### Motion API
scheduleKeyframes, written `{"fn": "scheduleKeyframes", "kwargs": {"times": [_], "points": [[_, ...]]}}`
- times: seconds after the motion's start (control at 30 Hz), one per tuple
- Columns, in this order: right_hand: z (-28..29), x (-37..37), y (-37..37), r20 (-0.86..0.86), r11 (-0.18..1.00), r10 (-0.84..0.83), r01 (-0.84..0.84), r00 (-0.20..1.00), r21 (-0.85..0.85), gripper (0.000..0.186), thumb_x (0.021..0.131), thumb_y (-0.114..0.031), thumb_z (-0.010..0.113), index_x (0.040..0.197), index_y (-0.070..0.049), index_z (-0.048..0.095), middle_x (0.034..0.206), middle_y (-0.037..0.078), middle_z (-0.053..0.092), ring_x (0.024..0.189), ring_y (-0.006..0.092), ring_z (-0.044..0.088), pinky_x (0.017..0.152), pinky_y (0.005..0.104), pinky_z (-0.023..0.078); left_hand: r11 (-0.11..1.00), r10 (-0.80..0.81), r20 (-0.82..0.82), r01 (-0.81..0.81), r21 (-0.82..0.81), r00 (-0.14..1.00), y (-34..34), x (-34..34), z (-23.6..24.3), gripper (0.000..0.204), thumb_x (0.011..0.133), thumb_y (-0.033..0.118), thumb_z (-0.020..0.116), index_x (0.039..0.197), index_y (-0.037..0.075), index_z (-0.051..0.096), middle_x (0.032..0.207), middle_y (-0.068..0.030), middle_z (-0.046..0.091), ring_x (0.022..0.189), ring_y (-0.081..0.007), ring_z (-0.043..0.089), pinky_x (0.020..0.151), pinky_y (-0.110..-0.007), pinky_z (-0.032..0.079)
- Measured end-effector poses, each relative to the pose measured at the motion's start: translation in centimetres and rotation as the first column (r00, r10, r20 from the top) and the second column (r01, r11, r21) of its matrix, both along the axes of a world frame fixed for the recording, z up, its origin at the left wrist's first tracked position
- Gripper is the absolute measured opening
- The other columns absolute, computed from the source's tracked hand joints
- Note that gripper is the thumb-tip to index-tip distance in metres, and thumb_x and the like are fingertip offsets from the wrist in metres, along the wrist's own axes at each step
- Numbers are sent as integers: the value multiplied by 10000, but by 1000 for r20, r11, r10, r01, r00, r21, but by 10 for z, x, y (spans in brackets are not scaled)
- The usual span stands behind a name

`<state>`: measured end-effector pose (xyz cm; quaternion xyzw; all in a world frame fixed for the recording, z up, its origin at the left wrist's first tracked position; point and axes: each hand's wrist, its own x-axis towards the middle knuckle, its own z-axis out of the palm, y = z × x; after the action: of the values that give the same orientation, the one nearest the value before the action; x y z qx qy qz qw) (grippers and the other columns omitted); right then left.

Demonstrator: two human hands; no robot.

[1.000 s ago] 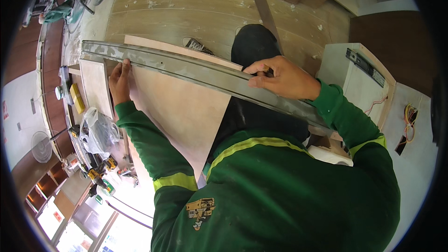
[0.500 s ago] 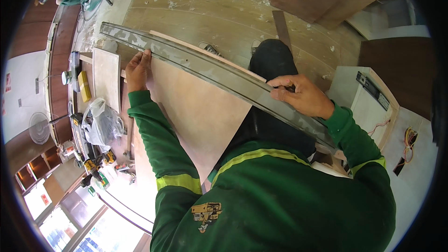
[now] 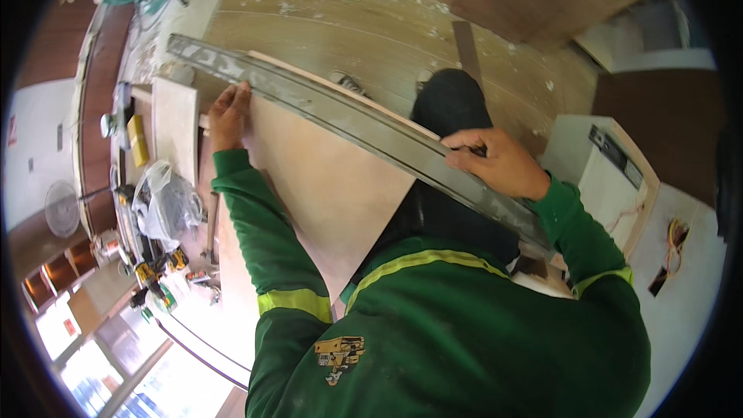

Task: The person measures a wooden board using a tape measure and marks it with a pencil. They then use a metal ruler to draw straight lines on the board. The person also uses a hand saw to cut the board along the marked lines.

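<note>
Metal straightedge (image 3: 364, 128) lies diagonal, upper-left to lower-right, across plywood sheet (image 3: 325, 186).

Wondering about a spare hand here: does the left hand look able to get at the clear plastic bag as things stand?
Probably not: the left hand presses the metal straightedge, and the plastic bag lies apart beside the forearm.

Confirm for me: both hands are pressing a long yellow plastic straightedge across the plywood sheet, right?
Not quite. The head view shows the left hand and right hand on a long grey metal straightedge, not yellow plastic, laid across the plywood sheet.
</note>
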<state>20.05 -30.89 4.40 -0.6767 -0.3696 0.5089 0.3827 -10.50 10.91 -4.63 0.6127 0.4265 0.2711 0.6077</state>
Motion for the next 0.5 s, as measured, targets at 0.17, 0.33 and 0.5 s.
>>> {"fn": "scheduleKeyframes", "kwargs": {"times": [0.17,0.33,0.5], "points": [[4,-3,4,-95,1000,-4,2,995,-13,297,1016,-183,715,1219,31,745,956,31,737,914,95,613,894,298,519,999,43,2,-43,10,999,-10,7,9,251,1034,181,744,1133,-49,749,1025,7,734,920,-59,634,836,-202,486],[0,-4,1,-59,1000,-8,9,998,27,286,1015,-168,720,1212,38,740,970,22,732,936,97,604,931,296,503,998,61,12,-61,-17,998,-15,14,17,283,1032,189,750,1147,-69,741,1042,-8,752,918,-61,653,838,-189,495],[-5,-5,-2,-94,999,-33,35,995,21,304,1012,-180,725,1215,45,736,974,27,732,940,107,610,937,299,500,999,29,18,-28,-36,999,-11,12,19,301,1027,190,753,1165,-77,734,1048,-13,754,935,-66,661,851,-194,496]]}}
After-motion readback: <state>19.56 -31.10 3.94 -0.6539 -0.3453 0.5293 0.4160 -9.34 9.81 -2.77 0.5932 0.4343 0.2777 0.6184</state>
